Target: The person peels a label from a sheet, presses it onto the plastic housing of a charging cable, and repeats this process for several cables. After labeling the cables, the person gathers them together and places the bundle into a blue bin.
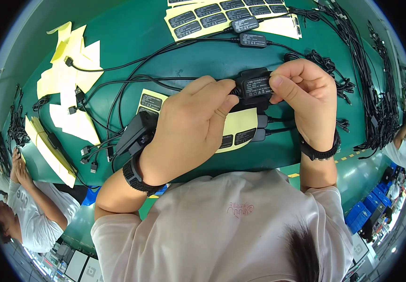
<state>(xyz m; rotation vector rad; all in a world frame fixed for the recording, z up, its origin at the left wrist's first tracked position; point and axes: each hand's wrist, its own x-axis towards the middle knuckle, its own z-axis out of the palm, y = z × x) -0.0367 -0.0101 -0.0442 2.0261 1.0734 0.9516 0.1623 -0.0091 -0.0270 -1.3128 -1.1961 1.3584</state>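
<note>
My left hand [191, 124] is closed, its fingertips gripping the left end of a small black box on a charging cable. Over the box's face lies a black label [256, 87] with white print; I cannot tell whether it is fully stuck down. My right hand [311, 96] pinches the label's right edge between thumb and forefinger. Just below is a yellow backing sheet [240, 120] with several black labels on it. Another label sheet [151, 102] lies partly hidden behind my left hand. A black device or stand [137, 131] sits beside my left wrist.
At the back are stacked yellow label sheets [189, 23] and two labelled cable boxes [253, 40]. Peeled yellow backing paper [73, 61] lies at left, near loose plugs [93, 167]. Black cable bundles [353, 70] line the right side. Another person [38, 211] is at the left edge.
</note>
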